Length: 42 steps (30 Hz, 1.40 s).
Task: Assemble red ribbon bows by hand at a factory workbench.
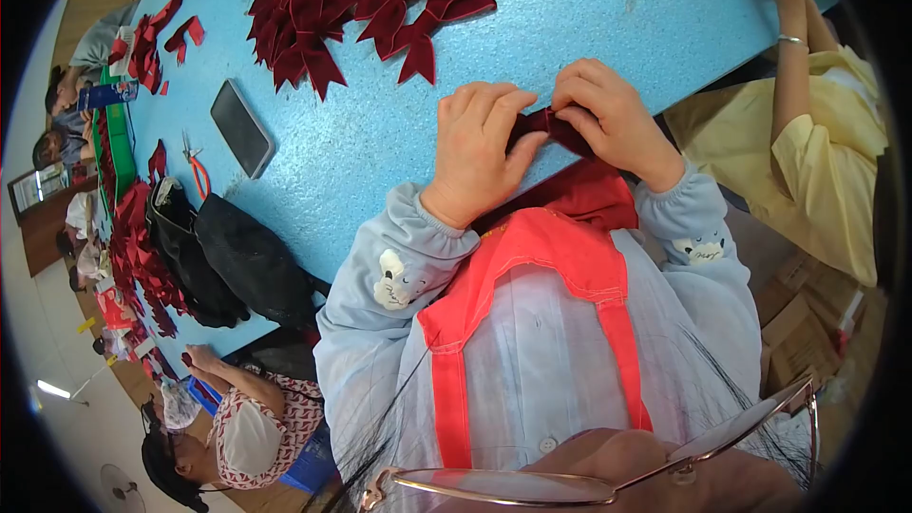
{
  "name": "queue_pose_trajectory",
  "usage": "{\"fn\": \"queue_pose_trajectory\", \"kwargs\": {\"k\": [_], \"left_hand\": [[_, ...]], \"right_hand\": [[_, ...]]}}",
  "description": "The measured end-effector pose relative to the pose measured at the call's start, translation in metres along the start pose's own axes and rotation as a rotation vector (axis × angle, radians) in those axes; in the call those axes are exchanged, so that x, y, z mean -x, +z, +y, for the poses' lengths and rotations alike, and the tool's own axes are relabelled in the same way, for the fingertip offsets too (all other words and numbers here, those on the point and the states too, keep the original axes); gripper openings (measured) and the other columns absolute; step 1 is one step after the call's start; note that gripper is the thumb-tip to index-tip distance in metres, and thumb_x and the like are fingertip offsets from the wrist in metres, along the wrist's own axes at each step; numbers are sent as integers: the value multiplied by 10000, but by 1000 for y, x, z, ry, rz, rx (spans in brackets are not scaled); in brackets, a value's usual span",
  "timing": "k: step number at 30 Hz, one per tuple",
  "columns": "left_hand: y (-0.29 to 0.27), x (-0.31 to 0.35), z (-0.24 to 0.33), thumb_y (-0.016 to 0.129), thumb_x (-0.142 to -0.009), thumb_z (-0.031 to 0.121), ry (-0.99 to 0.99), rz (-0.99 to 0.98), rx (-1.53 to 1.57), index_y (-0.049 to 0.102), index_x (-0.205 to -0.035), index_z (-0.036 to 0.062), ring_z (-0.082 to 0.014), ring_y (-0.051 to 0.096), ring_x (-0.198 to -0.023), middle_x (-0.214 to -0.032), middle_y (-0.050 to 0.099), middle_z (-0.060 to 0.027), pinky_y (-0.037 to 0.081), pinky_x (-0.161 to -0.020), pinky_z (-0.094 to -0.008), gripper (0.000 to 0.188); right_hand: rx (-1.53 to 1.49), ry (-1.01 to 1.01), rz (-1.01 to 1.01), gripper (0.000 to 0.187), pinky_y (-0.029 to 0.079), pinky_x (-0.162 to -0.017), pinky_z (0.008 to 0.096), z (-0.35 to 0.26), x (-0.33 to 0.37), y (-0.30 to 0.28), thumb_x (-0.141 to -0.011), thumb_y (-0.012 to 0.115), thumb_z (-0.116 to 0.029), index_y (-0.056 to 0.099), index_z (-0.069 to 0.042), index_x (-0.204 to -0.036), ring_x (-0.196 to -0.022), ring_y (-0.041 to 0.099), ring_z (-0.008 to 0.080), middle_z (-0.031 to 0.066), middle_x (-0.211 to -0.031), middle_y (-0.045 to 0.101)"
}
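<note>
Glasses rim [494, 486] at the bottom edge, then my red apron straps [532, 266] over a pale blue smock. Both forearms reach up to the near edge of the speckled blue tabletop [608, 0].

Left hand [478, 147]: fingers curled, thumb pressed in, pinching one end of a small dark red ribbon piece [551, 125]. Right hand [608, 114]: closed over the other end, fingertips bunched on the fabric. The ribbon sits between the two hands, right at the table edge, just above my lap. More red cloth [584, 192] hangs below it; I cannot tell whether it is ribbon stock or part of the apron.

Progress, as I judge it: a heap of finished dark red bows [351, 19] lies farther up the table, so a fair batch is done. The piece in hand is folded but not yet bow-shaped; shaping is left.

Room: open blue surface between my hands and the bow heap. To my left lie a dark flat phone [240, 126], orange-handled snips [197, 169] and a black bag [228, 261], well apart. A person in yellow [817, 152] sits close on my right, hands on the table; another works lower left [256, 427].
</note>
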State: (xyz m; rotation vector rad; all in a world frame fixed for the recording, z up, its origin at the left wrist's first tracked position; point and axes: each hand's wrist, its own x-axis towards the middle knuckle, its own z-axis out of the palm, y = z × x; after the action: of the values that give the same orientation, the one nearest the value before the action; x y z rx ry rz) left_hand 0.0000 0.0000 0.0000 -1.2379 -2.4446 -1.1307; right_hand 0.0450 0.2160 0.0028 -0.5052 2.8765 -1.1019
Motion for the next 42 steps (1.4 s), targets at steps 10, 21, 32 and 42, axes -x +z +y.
{"fn": "queue_pose_trajectory", "kwargs": {"k": [10, 21, 32, 42], "left_hand": [[-10, 1, 9, 757, -770, 173, -33, -51, -27, 659, -929, 120, -243, 580, -860, -884, 639, -36, 398, -764, -391, 194], [-26, -8, 13, 694, -830, 24, -237, -195, 444, 681, -1041, 43, -264, 672, -732, -870, 689, -108, 530, -646, -303, 213], [-24, -5, 11, 693, -764, 16, 52, -118, 259, 658, -968, 60, -269, 652, -733, -862, 650, -90, 525, -615, -353, 212], [-27, -7, -2, 677, -691, -22, 201, -188, 285, 641, -951, 47, -256, 638, -759, -882, 628, -83, 518, -609, -346, 272]], "right_hand": [[-483, 30, 166, 222, 505, -802, 292, -11, 4, 7, -800, 604, 119, 627, -1, -986, -935, 635, 188, 97, -1024, 651], [-801, 24, 105, 274, 507, -844, 283, -2, 7, 7, -777, 571, 178, 644, 13, -983, -966, 634, 195, 107, -1014, 660], [-832, 48, 82, 241, 523, -822, 281, -6, 4, 6, -796, 601, 159, 663, 13, -978, -938, 652, 189, 102, -995, 676], [-785, 18, 142, 183, 542, -779, 261, -6, 3, 13, -822, 601, 127, 689, 17, -939, -880, 674, 150, 83, -939, 708]]}}
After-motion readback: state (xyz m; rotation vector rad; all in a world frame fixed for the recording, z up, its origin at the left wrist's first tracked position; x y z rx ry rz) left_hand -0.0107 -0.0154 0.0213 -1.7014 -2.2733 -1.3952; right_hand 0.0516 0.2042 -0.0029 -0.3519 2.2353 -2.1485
